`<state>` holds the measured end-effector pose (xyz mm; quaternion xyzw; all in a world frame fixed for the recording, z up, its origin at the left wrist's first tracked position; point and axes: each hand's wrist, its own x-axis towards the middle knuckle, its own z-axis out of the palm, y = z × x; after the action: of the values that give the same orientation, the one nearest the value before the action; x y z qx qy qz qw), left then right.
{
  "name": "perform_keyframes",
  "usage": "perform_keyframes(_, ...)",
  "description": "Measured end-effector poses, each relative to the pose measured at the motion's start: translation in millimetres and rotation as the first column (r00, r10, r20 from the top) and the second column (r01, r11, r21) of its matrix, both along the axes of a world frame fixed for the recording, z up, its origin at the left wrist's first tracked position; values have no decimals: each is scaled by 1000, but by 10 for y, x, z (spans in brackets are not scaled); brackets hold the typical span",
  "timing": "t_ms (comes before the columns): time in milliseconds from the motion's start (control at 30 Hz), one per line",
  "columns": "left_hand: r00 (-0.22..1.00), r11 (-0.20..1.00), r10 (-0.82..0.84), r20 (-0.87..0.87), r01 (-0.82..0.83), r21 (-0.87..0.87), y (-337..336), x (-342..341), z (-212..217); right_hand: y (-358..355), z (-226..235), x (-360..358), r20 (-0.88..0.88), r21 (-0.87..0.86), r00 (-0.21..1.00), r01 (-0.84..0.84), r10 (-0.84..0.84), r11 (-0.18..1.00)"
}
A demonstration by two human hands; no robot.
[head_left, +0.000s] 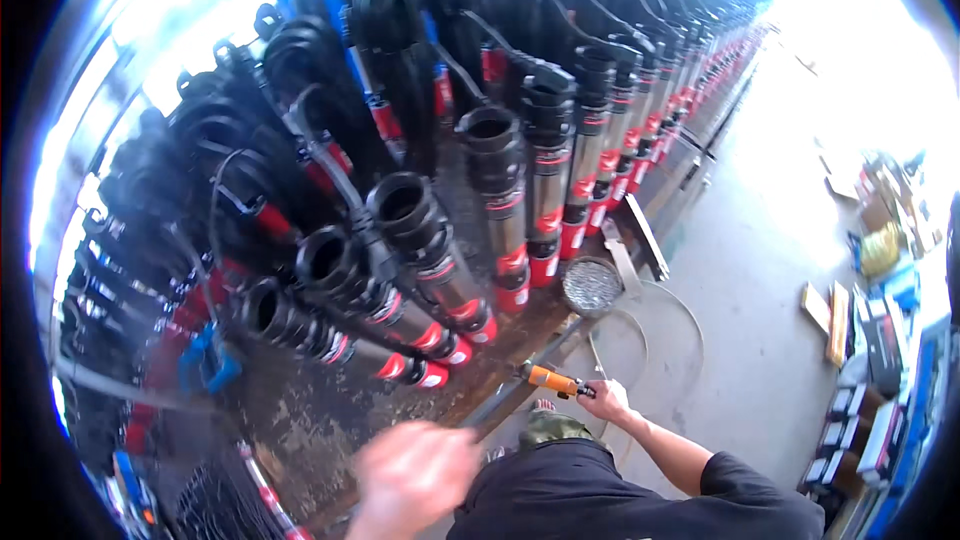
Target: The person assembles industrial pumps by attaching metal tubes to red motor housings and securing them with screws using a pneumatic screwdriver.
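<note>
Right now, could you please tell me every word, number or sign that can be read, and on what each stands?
No text reads clearly.
Tubes: pale marks on the red bands, too small and blurred.
Orange tool in the right hand: no legible marking.

Lighting: bright; white glare burning out upper left and upper right, floor (745, 260) paling toward the latter. Left grip (415, 470): motion-blurred. Edges: fisheye-bent, corners black.

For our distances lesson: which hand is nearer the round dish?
Right. The right hand is below the round dish in view; the left hand is farther off, lower left.
</note>
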<state>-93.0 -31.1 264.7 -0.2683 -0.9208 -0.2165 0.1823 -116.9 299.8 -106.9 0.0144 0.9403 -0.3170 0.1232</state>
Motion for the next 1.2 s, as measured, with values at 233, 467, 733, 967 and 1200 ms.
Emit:
perform_keyframes(233,792,822,508,-339,-327,467,-1152,-210,828,156,-225,144,-95,64,970,232,-225,971)
perform_keyframes(467,935,956,212,-283,-138,259,-1178,-1106,722,-280,-168,-359,-88,48,976,202,-197,978)
perform_keyframes(733,945,953,303,-125,-300,37,-915,-1148,778,-1249,723,-200,-492,83,867,-40,75,996)
perform_keyframes(967,954,965,261,-149,-253,73,-947,-1096,746,-1997,734,35,-460,-164,874,-257,157,952)
perform_keyframes(1200,954,776,284,-96,-170,608,-1290,-738,452,-2164,1090,-7,-429,-379,902,-227,46,897)
